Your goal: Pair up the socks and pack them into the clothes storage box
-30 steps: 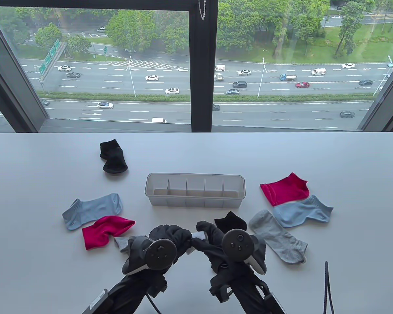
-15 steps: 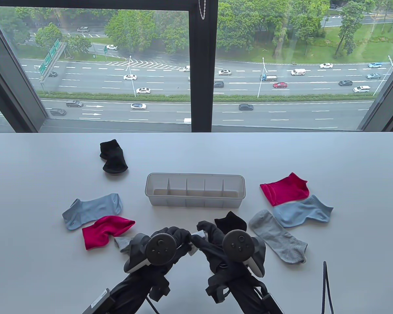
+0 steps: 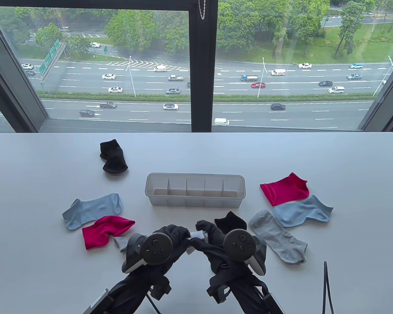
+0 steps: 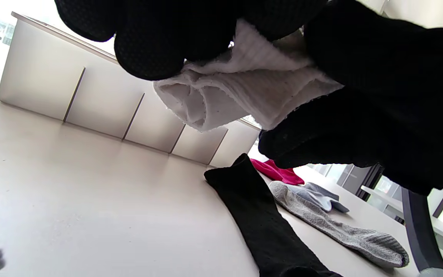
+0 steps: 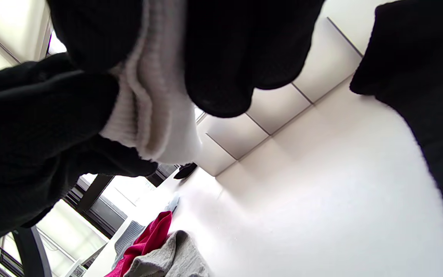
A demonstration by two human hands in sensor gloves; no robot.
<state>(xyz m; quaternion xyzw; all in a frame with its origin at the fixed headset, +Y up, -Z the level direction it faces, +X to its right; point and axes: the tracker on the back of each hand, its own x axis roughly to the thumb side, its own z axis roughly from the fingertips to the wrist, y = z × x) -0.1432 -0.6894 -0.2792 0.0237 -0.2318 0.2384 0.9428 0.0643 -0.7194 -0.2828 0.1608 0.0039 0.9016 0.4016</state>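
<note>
Near the table's front middle, both gloved hands hold a small bunched white sock (image 3: 198,234) between them. My left hand (image 3: 178,234) grips its left end and my right hand (image 3: 207,233) pinches its right end. Close up, the white sock (image 4: 240,92) is folded and crumpled between black fingers (image 4: 156,46); in the right wrist view its ribbed cuff (image 5: 156,111) shows. The translucent storage box (image 3: 195,178) with several divided compartments stands just beyond the hands. A grey sock (image 3: 121,243) lies partly hidden under my left hand, and a black sock (image 3: 232,222) lies beside my right.
Left of the box lie a light blue sock (image 3: 93,209) and a red sock (image 3: 106,230); a black sock (image 3: 113,157) sits far left. On the right lie a red sock (image 3: 285,189), a blue sock (image 3: 303,211) and a grey sock (image 3: 278,240). A dark cable (image 3: 327,287) hangs front right.
My left hand has turned slightly and drawn a little left while both hands keep working the white sock. The other socks and the box have stayed put.
</note>
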